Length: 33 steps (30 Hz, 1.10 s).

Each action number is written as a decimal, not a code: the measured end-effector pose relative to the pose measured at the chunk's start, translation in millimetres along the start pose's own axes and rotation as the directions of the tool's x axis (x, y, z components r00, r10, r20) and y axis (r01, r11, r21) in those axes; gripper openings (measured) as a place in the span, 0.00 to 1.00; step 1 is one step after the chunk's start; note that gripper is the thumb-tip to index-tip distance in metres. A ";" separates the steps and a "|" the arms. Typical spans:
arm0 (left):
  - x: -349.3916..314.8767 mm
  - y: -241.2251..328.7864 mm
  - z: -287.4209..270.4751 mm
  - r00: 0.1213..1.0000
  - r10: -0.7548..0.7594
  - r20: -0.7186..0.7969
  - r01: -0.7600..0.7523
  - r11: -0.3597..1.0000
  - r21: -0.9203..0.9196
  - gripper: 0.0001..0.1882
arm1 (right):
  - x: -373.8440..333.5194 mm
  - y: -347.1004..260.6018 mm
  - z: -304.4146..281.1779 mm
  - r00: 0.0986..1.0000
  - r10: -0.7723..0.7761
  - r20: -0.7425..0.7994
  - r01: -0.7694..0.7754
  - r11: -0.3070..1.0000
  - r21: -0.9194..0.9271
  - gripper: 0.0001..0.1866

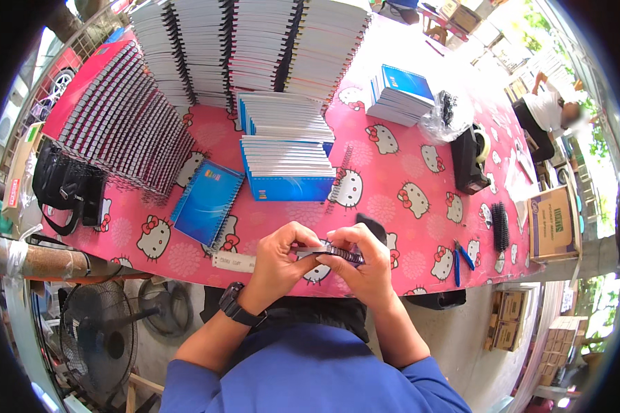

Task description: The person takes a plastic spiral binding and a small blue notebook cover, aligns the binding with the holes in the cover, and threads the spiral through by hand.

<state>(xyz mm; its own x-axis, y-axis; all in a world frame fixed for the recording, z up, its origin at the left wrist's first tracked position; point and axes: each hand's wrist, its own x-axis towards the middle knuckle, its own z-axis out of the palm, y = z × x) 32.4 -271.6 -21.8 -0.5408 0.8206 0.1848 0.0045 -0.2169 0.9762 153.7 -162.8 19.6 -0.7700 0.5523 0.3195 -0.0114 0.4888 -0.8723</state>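
Close to the table's front edge, my left hand (pixel 282 256) and my right hand (pixel 362 265) hold a small spiral notebook (pixel 344 255) between them. It is seen nearly edge-on, with its dark coil toward my right fingers. Both hands pinch it with thumbs and fingers; its cover is mostly hidden. A blue-covered spiral notebook (pixel 210 199) lies to the left of my hands. Straight ahead stands a row of blue-covered page blocks (pixel 289 158), with a loose spiral coil (pixel 340 180) beside it. A pale printed strip (pixel 234 263) lies by my left hand.
Tall stacks of spiral-bound books (pixel 127 117) and larger books (pixel 262 51) fill the far left. Rightward are blue-handled pliers (pixel 461 263), black coils (pixel 499 227), a tape dispenser (pixel 468 162) and a blue book stack (pixel 399 96). Another person (pixel 548 113) is at far right.
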 end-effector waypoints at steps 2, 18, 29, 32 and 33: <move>-1.2 0.0 -1.7 1.000 -0.011 0.027 0.012 1.000 -0.018 0.13 | 2.6 2.5 0.0 0.983 -0.178 0.034 0.180 0.979 -0.096 0.14; -11.0 16.5 -8.3 0.999 0.038 -0.013 -0.038 0.999 -0.006 0.08 | 4.2 -11.2 3.3 0.985 -0.099 0.141 0.116 0.986 -0.119 0.09; -10.9 18.7 -115.5 0.676 0.137 -0.724 -0.058 0.989 0.133 0.15 | 12.4 30.2 -37.8 0.991 -0.042 0.129 0.097 0.880 -0.465 0.38; -28.9 -8.0 -151.6 0.684 0.244 -0.687 0.202 0.842 0.500 0.17 | -6.4 53.9 -42.1 0.965 0.137 0.225 0.072 0.687 -0.723 0.34; -37.6 -15.0 -156.6 0.727 0.283 -0.625 0.366 0.610 0.703 0.18 | -10.2 63.3 -39.1 0.965 0.135 0.226 0.071 0.694 -0.717 0.34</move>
<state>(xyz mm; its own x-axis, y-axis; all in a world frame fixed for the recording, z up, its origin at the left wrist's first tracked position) -79.0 -382.0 -61.1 -0.9178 0.2047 0.3401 0.3957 0.5400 0.7428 185.8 -111.1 -24.4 -0.8886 0.4461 0.1063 0.3949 0.8622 -0.3174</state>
